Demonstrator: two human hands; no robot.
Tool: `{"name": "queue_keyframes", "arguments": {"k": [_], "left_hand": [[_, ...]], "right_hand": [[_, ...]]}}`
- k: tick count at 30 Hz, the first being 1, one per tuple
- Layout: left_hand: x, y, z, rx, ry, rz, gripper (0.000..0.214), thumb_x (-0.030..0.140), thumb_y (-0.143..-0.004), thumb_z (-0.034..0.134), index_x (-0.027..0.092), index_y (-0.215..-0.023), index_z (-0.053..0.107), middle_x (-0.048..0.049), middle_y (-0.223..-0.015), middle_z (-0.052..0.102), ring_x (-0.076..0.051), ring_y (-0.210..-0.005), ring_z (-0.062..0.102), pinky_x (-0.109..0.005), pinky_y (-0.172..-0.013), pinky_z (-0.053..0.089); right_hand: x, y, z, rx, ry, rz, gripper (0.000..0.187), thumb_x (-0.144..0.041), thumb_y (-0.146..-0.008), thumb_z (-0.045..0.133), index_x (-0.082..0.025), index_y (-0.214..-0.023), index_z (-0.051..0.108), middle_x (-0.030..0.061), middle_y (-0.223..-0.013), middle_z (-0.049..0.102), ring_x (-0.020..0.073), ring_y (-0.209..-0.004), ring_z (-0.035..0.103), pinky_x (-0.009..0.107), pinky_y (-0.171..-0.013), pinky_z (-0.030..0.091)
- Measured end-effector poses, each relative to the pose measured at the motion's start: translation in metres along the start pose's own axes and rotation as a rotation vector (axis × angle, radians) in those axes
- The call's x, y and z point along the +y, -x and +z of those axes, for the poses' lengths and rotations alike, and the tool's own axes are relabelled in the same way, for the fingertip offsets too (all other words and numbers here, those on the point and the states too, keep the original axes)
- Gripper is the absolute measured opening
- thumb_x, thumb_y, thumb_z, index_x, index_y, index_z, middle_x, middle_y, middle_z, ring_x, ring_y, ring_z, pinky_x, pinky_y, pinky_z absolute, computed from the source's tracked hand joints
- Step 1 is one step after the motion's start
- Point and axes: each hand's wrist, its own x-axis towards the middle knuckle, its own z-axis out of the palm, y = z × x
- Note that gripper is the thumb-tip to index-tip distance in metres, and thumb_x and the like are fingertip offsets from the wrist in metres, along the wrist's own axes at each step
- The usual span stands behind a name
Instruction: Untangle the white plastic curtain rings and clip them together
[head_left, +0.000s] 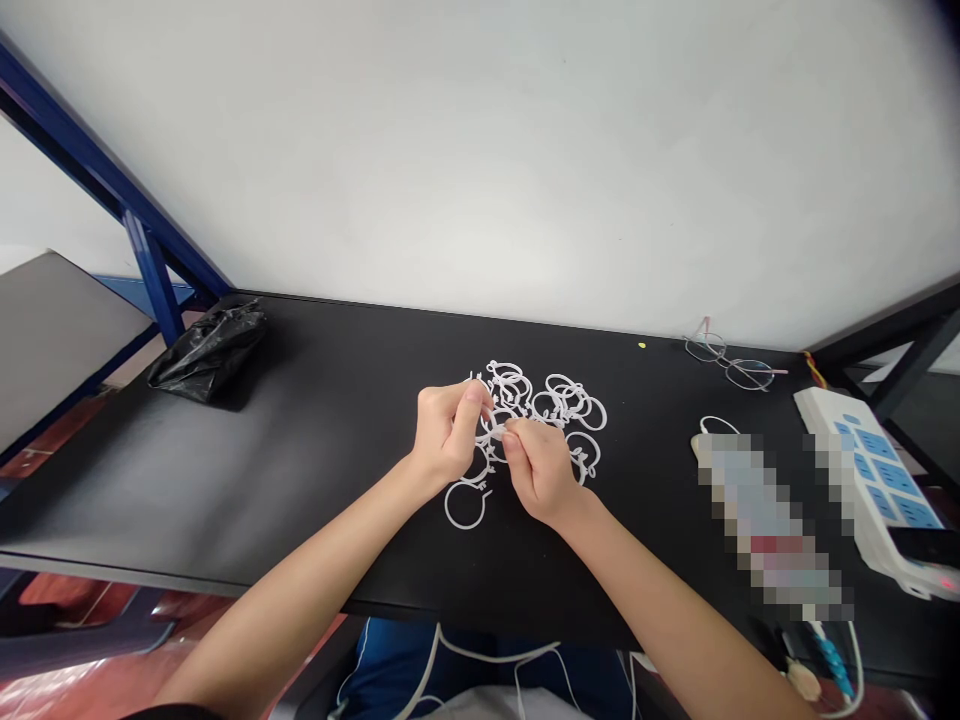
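Note:
Several thin white plastic rings (464, 527), many with a small clasp at a gap, lie in a loose pile mid-table. My left hand (450, 430) is closed above the pile's left side, thumb against the curled index finger. Beside it my right hand (541, 468) is closed too, its thumb and forefinger pinching a small white part. Both hands seem to hold one white ring between them, though fingers and the rings behind hide most of it. More rings (587, 412) lie to the right, beyond my right hand.
The black table (337, 400) meets a white wall. A crumpled black plastic bag (210, 350) lies at the left end. On the right are eyeglasses (726, 362), a blurred-out phone-like object (765, 520) with a cable, and a white power strip (874, 480). White cords hang over my lap.

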Motion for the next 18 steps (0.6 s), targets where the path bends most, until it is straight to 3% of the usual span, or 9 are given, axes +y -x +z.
{"name": "queue_keyframes", "arguments": {"k": [7,18], "left_hand": [[-0.0030,-0.0026,-0.0004,-0.059,0.058,-0.082,0.057,0.051,-0.095,0.032,0.016,-0.057,0.057,-0.0027,-0.052,0.056,-0.011,-0.046,0.046,-0.025,-0.046,0.034],[0.0012,-0.0046,-0.0009,-0.074,0.067,-0.092,0.058,0.052,-0.094,0.032,0.016,-0.056,0.056,-0.0029,-0.051,0.056,-0.012,-0.048,0.051,-0.026,-0.048,0.036]], "right_hand": [[0.0009,0.0007,0.0009,-0.004,-0.012,-0.005,0.029,-0.020,-0.098,0.033,-0.021,-0.072,0.046,-0.0022,-0.053,0.044,0.0115,-0.045,0.038,0.026,-0.046,0.033],[-0.0004,-0.0005,0.0000,-0.010,-0.085,-0.011,0.025,-0.017,-0.097,0.034,-0.022,-0.074,0.041,-0.0038,-0.055,0.040,0.0113,-0.045,0.035,0.025,-0.046,0.029]]}}
